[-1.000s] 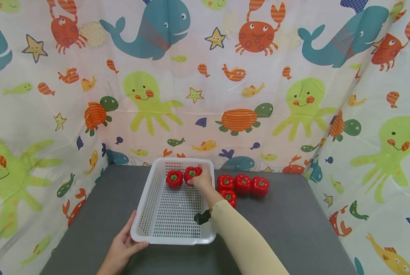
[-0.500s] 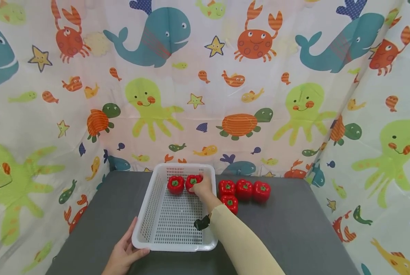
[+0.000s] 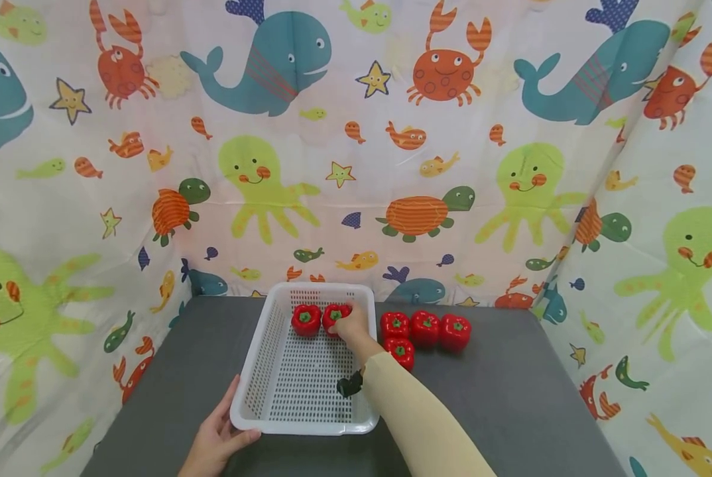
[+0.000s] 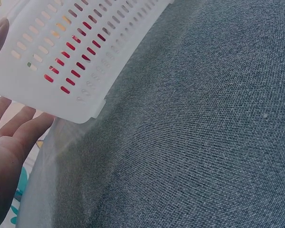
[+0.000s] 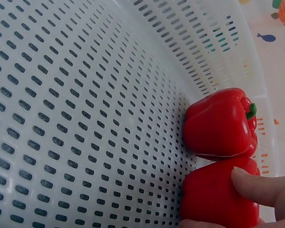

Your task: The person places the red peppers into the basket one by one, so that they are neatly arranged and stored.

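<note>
A white perforated plastic basket point(image 3: 308, 371) stands on the dark grey table. Two red bell peppers are inside it, side by side at its far end. My right hand point(image 3: 353, 326) reaches in over the basket's right side and grips the right-hand bell pepper point(image 5: 218, 194), thumb on its upper surface. The other bell pepper point(image 5: 221, 123), with a green stem, touches it in the right wrist view. My left hand point(image 3: 217, 434) holds the basket's near left corner, its thumb at the front and its fingers point(image 4: 31, 128) along the left side.
Several more red bell peppers point(image 3: 425, 328) stand close together on the table, just right of the basket. A curtain point(image 3: 356, 199) printed with sea animals surrounds the table point(image 3: 487, 397) at the back and on both sides.
The head view has tilted slightly, so the whole scene sits lower than a second ago. My right hand stays on the bell pepper inside the basket; my left stays at the corner.
</note>
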Tool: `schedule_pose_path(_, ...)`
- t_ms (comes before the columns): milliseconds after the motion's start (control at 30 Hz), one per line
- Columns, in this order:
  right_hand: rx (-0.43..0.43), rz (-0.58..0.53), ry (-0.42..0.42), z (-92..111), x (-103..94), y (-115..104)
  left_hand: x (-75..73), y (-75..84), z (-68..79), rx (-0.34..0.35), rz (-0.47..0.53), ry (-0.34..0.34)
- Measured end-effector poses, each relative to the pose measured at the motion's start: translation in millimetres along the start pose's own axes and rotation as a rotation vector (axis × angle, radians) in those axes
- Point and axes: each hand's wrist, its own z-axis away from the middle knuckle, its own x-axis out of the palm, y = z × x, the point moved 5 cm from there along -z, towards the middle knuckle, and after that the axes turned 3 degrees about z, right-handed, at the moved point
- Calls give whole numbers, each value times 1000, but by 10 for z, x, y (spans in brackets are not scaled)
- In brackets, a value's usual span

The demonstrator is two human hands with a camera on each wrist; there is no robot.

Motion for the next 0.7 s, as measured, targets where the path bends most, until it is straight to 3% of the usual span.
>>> schedule_pose_path(700, -10, 91, -50, -31, 26, -6, -13, 7, -16, -14, 0, 11)
